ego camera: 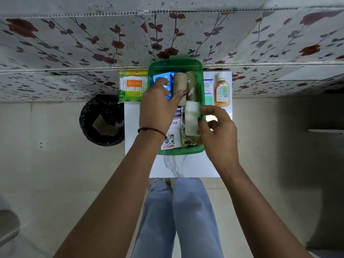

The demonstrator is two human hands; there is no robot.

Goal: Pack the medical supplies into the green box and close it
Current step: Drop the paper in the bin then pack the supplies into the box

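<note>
The green box stands open on a small white table. Inside lie a blue blister pack, two brown bandage rolls, a white gauze roll on a foil strip, and a plaster box. My left hand reaches into the box, fingers on the blister pack and the left brown roll. My right hand pinches the white gauze roll at the box's right wall. A cotton swab pack lies left of the box; a white packet and an amber bottle lie right.
A bin with a black liner stands on the floor left of the table. A floral-papered wall rises just behind the box. My legs in blue jeans are at the table's near edge.
</note>
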